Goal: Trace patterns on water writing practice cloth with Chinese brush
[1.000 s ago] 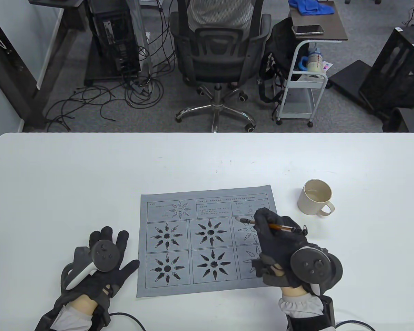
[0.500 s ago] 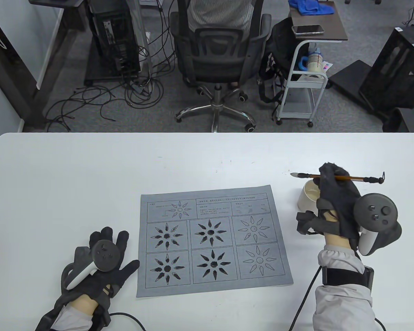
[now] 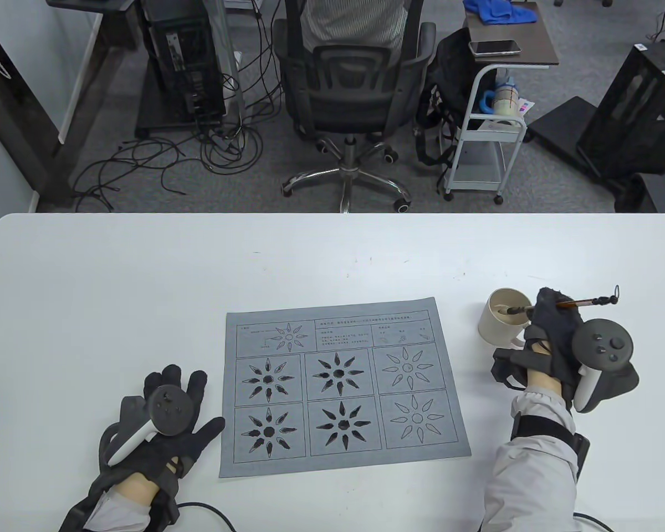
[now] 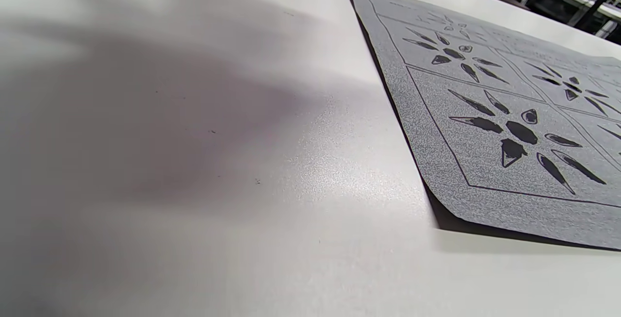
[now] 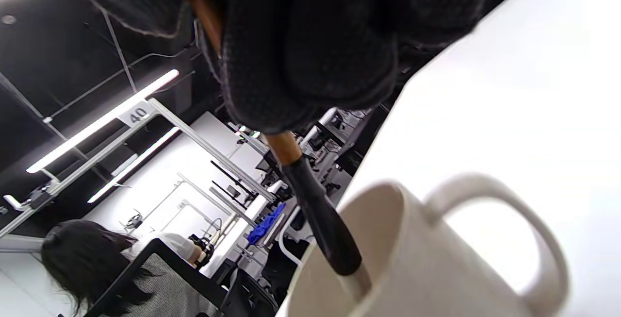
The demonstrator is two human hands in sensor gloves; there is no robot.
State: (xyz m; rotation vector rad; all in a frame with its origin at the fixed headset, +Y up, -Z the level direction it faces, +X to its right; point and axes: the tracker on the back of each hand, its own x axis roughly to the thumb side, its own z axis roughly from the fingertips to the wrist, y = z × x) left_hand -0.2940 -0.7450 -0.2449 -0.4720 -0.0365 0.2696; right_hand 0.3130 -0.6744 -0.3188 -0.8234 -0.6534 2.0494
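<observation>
Evidently light and stiff, the Chinese brush sits pinched mid-shaft in the right hand, its soft tip dipped in the mug, while the left hand lies flat, fingers spread, beside the limp water writing cloth.

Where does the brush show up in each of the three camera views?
Table view: the brush is at right, gripped by the right hand, its tip down in the mug.
Left wrist view: not in it; only the cloth and table.
Right wrist view: centre, slanting from the gloved fingers into the mug.
Shared landmark: the mug, seen in the table and right wrist views.
</observation>
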